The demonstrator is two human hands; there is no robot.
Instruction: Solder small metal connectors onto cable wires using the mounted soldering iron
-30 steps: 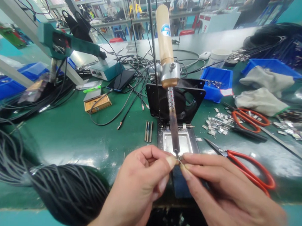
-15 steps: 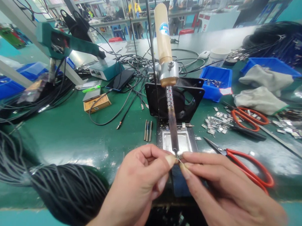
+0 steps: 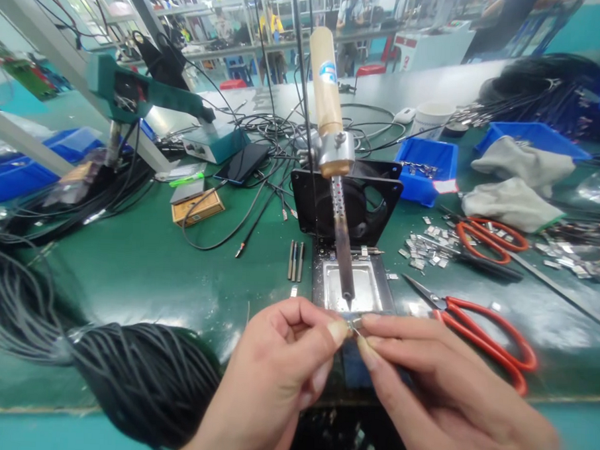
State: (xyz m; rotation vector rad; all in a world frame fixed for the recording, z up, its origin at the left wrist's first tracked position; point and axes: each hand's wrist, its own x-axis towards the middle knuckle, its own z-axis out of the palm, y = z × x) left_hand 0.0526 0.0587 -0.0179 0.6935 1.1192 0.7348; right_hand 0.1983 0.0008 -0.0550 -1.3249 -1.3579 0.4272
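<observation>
My left hand (image 3: 284,363) pinches a small metal piece (image 3: 354,324) between thumb and forefinger. From the right, my right hand (image 3: 437,377) closes its thumb and fingertips on a thin wire-like part at that same piece. Fingertips hide most of the piece, and its exact shape is too small to tell. Just above them points the dark tip of a soldering iron (image 3: 344,267) with a tan handle, held in a metal clamp. A small gap separates tip and piece. Behind the fingers lies a shallow metal tray (image 3: 327,294).
A black bundle of cables (image 3: 144,371) lies at left. Red-handled scissors (image 3: 494,326) and loose metal connectors (image 3: 425,247) are on the right. A black fan (image 3: 306,199) stands behind the tray, beside a blue bin (image 3: 424,184). Gloves (image 3: 510,201) lie farther right.
Both hands and the small piece are slightly lower, now apart from the iron's tip, which they met before. The camera view has shifted a little.
</observation>
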